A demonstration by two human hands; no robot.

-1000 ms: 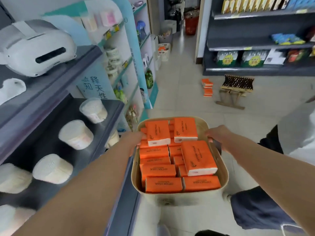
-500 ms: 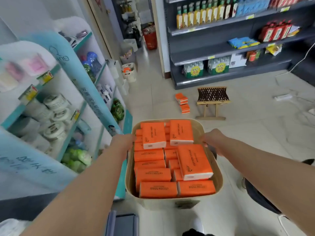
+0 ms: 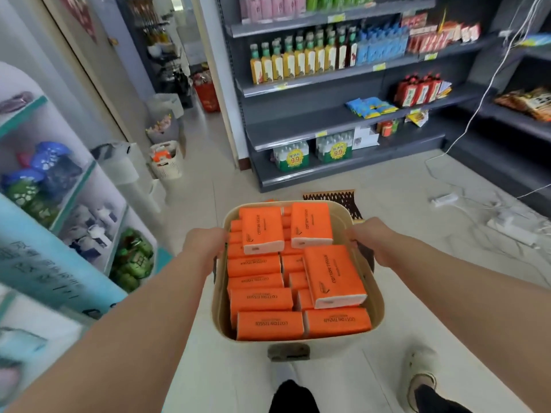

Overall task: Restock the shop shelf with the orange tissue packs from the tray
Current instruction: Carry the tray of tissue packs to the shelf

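Observation:
A cream tray hangs in front of me above the floor, full of several orange tissue packs. Three packs lie loose on top of the rows, one of them at the right. My left hand grips the tray's left handle and my right hand grips the right handle; the fingers of both curl under the rim, out of sight. A dark grey shop shelf unit stands ahead across the aisle, with bare stretches on its middle boards.
A white and teal display rack with bottles and bags stands close on my left. A small woven stool is partly hidden behind the tray. A power strip and cables lie on the floor at right. A white basket sits by the doorway.
My view has swung right and lifted, away from the left rack and toward the dark shelf unit, which is now nearer. Both hands keep their grip on the tray.

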